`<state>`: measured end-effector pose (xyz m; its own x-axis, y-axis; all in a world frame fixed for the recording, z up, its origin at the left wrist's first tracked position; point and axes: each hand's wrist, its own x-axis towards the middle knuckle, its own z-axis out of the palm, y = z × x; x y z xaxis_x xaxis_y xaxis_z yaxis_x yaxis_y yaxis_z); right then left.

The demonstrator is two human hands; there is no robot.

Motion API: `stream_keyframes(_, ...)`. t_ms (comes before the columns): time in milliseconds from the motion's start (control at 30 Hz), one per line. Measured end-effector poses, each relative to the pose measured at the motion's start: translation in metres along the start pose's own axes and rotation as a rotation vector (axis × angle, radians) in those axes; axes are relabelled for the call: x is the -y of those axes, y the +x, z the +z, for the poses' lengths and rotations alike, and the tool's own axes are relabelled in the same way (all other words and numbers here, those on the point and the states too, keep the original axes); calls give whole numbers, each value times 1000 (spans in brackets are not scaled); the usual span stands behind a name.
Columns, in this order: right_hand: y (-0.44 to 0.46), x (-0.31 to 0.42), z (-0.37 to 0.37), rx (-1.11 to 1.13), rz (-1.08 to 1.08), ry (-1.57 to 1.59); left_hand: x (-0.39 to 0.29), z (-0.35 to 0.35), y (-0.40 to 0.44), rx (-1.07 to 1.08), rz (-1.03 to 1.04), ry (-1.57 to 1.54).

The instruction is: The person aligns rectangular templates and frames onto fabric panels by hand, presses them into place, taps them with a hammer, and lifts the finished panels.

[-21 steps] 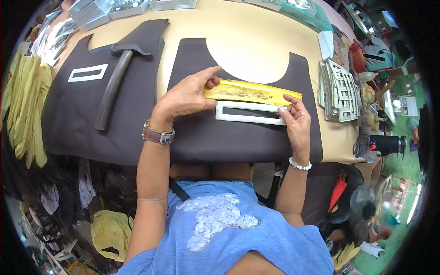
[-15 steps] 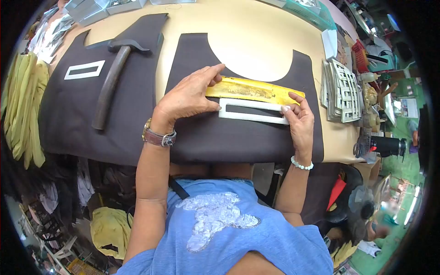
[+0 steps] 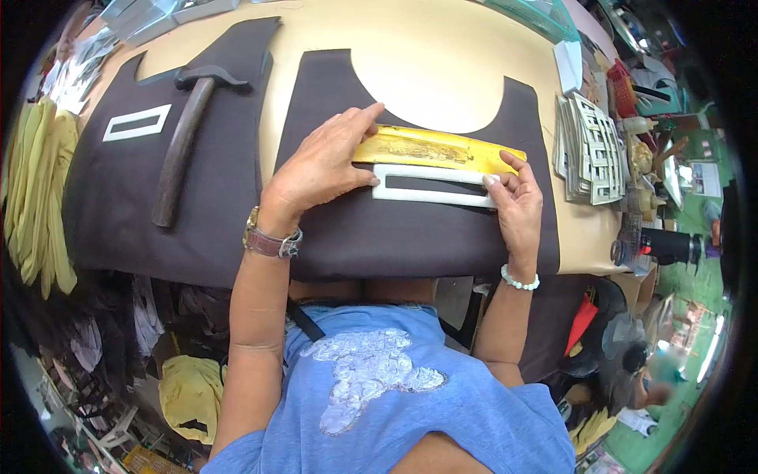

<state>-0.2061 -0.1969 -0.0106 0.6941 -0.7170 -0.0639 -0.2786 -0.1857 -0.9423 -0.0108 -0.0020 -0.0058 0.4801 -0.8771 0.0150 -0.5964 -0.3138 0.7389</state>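
A white rectangular frame with a long slot lies on a dark cut fabric panel. Along its far edge rests a worn yellow strip, like a ruler. My left hand grips the strip's left end with its fingers, its thumb touching the frame's left end. At the other end, my right hand has its thumb on the frame's right end and its fingers bent by the strip. Parts of both fingertips are hidden.
A hammer lies on a second dark panel at left, beside another white frame. Yellow cloth hangs off the left edge. Stacked lattice templates stand at right. Trays line the back.
The view has shifted slightly. Both hands stay at the ends of the strip and frame, with hardly any movement against the fabric.
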Motion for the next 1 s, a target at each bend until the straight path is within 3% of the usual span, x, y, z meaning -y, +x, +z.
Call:
stream_keyframes(67,-5,6,1,-92,-47,-151,-3,-3,1,13,1,22)
stream_keyframes(533,-24,-3,-2,-228,-16,-150,-3,-3,1,-5,68,-64)
stream_keyframes(1000,-21,-3,-6,-220,-2,-193,-7,-3,0,10,4,-86)
